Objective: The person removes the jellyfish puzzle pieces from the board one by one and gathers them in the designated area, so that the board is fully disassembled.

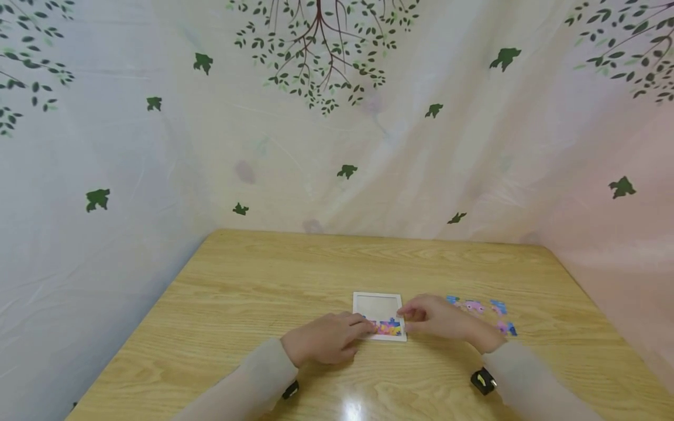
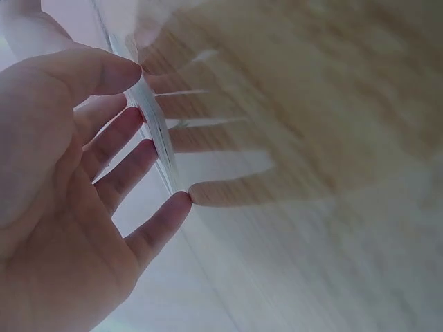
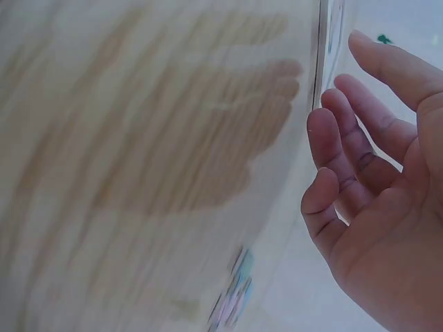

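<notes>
A small white puzzle frame [image 1: 376, 294] lies flat on the wooden table, with joined colourful jigsaw pieces [image 1: 390, 328] along its near side and a bare pale base beyond them. My left hand [image 1: 332, 338] reaches over the frame's near left corner, fingers extended onto the pieces there. In the left wrist view, the fingertips [image 2: 181, 199] and thumb touch down around the frame's edge. At the right rim is my right hand [image 1: 437, 317], its fingers loosely bent. The right wrist view shows the thumb [image 3: 374, 55] apart from the fingers, with nothing visible between them.
Several loose jigsaw pieces [image 1: 498, 307] lie on the table [image 1: 284, 263] to the right of the frame, partly behind my right forearm. A fabric curtain [image 1: 295, 134] with printed leaves surrounds the table's back and sides.
</notes>
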The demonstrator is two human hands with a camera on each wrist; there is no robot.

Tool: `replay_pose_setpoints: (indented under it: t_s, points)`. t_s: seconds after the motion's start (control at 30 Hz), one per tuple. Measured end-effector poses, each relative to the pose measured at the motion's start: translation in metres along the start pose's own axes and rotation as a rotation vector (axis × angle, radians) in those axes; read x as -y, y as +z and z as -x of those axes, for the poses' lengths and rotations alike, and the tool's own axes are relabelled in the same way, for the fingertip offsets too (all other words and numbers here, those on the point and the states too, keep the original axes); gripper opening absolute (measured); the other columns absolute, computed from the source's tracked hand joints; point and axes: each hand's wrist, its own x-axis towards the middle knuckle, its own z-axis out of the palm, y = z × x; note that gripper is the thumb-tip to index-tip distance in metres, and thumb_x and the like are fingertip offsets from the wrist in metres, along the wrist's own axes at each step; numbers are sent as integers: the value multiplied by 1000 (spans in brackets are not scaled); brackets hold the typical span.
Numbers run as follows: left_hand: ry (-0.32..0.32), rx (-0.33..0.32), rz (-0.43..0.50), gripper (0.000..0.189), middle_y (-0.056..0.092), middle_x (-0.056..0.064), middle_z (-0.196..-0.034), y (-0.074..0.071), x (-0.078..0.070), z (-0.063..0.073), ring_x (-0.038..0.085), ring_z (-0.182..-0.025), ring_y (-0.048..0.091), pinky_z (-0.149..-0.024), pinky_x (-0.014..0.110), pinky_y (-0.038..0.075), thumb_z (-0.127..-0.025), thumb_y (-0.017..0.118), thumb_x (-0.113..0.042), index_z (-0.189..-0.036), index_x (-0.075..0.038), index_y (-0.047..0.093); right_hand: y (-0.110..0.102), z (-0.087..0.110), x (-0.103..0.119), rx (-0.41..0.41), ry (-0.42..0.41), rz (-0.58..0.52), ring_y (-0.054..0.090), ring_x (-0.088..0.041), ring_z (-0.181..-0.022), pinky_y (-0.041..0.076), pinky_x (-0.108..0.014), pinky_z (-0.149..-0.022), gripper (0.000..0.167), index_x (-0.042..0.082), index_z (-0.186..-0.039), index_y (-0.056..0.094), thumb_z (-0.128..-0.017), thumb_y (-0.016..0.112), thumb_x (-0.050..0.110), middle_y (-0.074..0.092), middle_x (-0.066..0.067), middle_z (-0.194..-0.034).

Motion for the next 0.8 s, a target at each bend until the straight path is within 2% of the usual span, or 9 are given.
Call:
replay_pose_setpoints:
  t_s: [0.27, 0.53, 0.8]
  points:
    - [-26, 20, -11, 47, 53, -4, -148, 4, 0, -2, 13, -132, 52, -105, 33, 49, -102, 59, -18, -149, -20, 55, 9, -8, 5, 6, -11, 67, 53, -6, -81, 50, -24, -70, 39, 1, -125, 70, -94, 76, 24, 62, 0, -99]
    - [-46, 16, -27, 46, 53, -6, -147, 1, -3, -3, 13, -133, 51, -99, 37, 52, -102, 58, -18, -148, -21, 56, 12, -10, 9, 12, -5, 73, 52, -7, -79, 49, -23, -69, 39, 0, -122, 71, -90, 80, 23, 58, 1, -95]
    - [-27, 22, -42, 46, 50, -4, -153, -1, -7, -3, 15, -139, 48, -108, 39, 48, -102, 58, -16, -148, -16, 55, 11, -13, 10, 23, -6, 75, 53, -8, -80, 49, -23, -70, 35, 1, -117, 71, -90, 80, 20, 60, 2, -95]
